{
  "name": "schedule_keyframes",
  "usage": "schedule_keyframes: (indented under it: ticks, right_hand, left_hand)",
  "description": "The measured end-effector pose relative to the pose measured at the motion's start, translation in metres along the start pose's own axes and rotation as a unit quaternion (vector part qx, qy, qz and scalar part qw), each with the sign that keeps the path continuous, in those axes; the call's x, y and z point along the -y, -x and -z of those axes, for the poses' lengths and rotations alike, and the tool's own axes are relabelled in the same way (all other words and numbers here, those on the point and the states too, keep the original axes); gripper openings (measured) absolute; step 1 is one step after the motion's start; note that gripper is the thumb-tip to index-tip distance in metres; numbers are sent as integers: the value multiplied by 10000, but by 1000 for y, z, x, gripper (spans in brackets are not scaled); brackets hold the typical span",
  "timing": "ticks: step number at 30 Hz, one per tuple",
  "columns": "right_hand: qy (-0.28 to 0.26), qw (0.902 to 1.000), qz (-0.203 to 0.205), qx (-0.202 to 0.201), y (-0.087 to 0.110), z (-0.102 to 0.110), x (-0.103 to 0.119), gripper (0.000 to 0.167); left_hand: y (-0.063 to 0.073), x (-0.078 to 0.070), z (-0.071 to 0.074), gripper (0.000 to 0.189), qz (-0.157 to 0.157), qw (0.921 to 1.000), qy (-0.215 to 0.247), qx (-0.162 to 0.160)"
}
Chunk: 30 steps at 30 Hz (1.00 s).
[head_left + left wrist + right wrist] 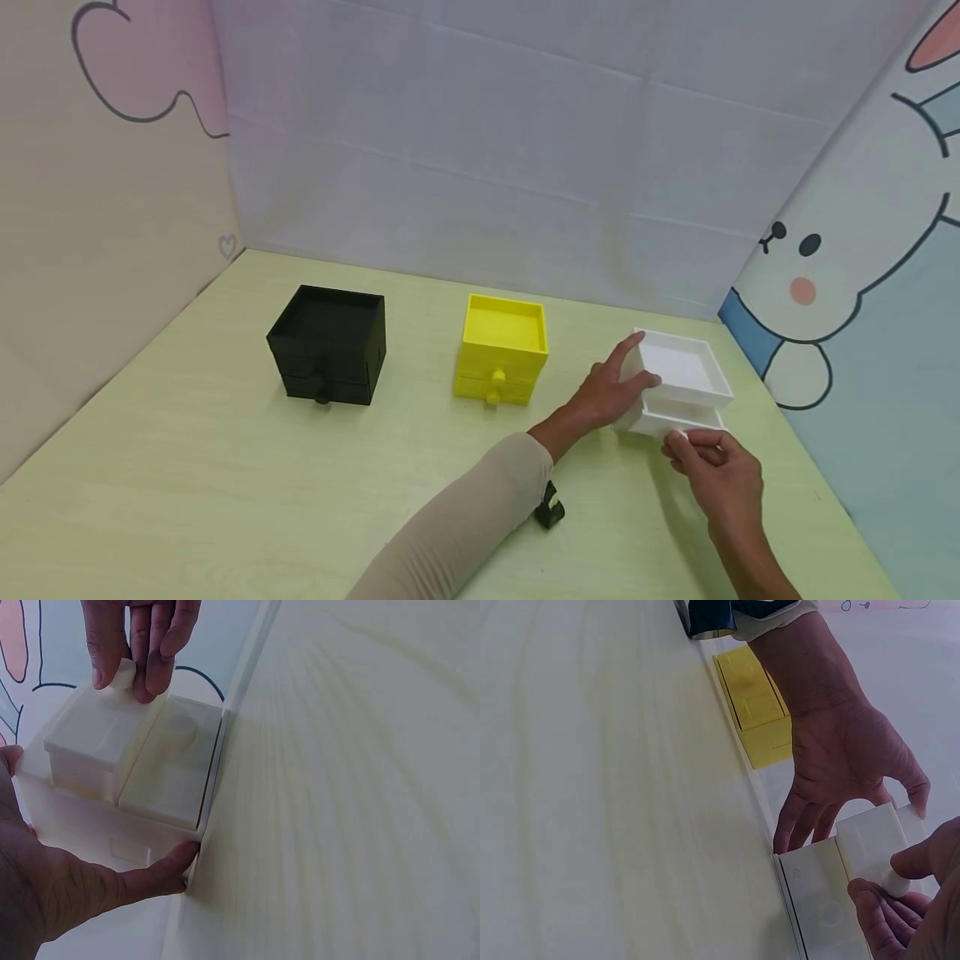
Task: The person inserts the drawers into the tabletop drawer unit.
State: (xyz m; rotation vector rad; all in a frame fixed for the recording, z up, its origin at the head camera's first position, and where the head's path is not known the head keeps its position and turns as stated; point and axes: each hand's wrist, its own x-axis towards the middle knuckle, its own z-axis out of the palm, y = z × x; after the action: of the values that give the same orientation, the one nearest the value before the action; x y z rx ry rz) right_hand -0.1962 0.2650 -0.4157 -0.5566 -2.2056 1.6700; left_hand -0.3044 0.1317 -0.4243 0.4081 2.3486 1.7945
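Note:
A small white drawer box (686,363) with a tray-like top stands on the right of the table. Its upper drawer (101,724) juts partway out, while the lower drawer (171,761) sits flush in the body. My right hand (723,479) pinches the round white knob (896,883) of that upper drawer between thumb and fingers. From the left side, my left hand (603,396) grips the box body, thumb and fingers spread across its side wall. In the head view the drawer's hollow shows just under the top tray.
A yellow drawer box (501,350) stands left of the white one, and a black drawer box (330,346) farther left. Both have their drawers in. Behind them rises a pale wall (480,167). A small black device (550,510) shows beside the left sleeve.

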Motion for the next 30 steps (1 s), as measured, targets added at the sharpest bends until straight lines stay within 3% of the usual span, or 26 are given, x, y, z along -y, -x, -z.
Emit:
schedule_keyframes:
  ticks: [12,30]
  right_hand:
    - [416,9991,64,-96,-7,-6,-1,26]
    - [466,9988,129,27,-15,-9,2,30]
  left_hand:
    - [0,0,0,63,-4,10000,-89,-21]
    - [1,0,0,63,-77,10000,-13,17]
